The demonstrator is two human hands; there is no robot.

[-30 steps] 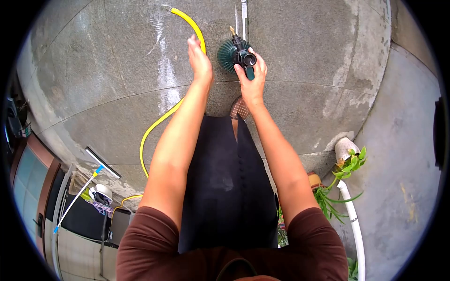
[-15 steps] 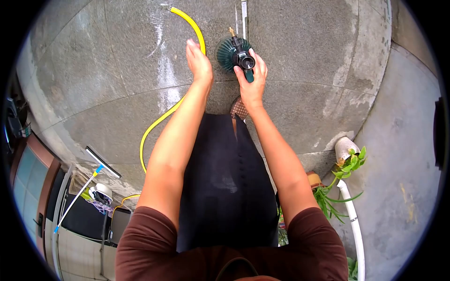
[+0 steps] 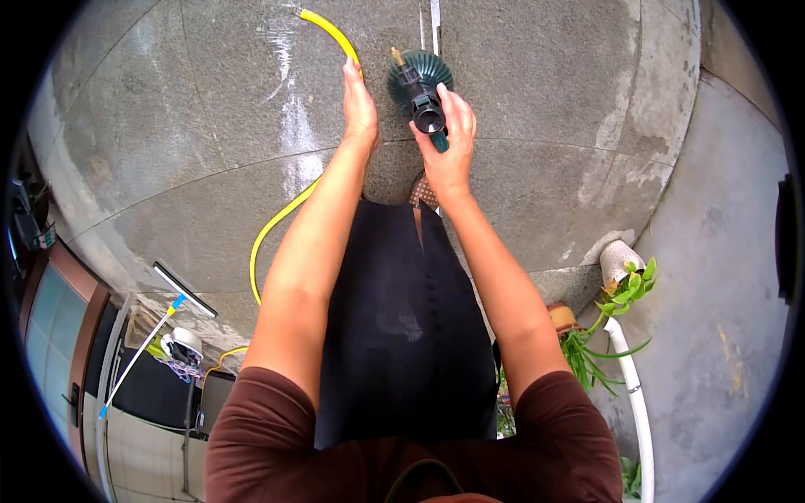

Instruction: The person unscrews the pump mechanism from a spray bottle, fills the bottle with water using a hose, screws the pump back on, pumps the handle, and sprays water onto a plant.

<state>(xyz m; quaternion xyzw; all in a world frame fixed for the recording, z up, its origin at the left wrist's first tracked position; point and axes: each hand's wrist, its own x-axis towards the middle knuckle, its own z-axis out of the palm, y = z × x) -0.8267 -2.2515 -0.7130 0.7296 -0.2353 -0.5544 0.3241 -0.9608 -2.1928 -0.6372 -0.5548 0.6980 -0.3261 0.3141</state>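
A dark green ribbed pump spray bottle (image 3: 435, 69) with a black head and a brass nozzle is out in front of me, above the paving. My right hand (image 3: 454, 147) has its fingers and thumb around the bottle's head, near the round black pump knob. To the left, apart from the bottle, is my left hand (image 3: 360, 105), with fingers stretched out and nothing in it. Its fingertips overlap the yellow hose (image 3: 331, 32) in view; I cannot tell whether they touch it.
Grey stone paving (image 3: 537, 101) spreads around me. At the lower left stand a squeegee (image 3: 183, 291) with a long handle and a white bucket-like container (image 3: 182, 342). A potted plant (image 3: 620, 261) and a white pipe (image 3: 631, 377) are at the right.
The spray bottle's head has tipped toward me and its nozzle has swung left, with my right hand still on it. My left hand has shifted slightly forward and turned more edge-on.
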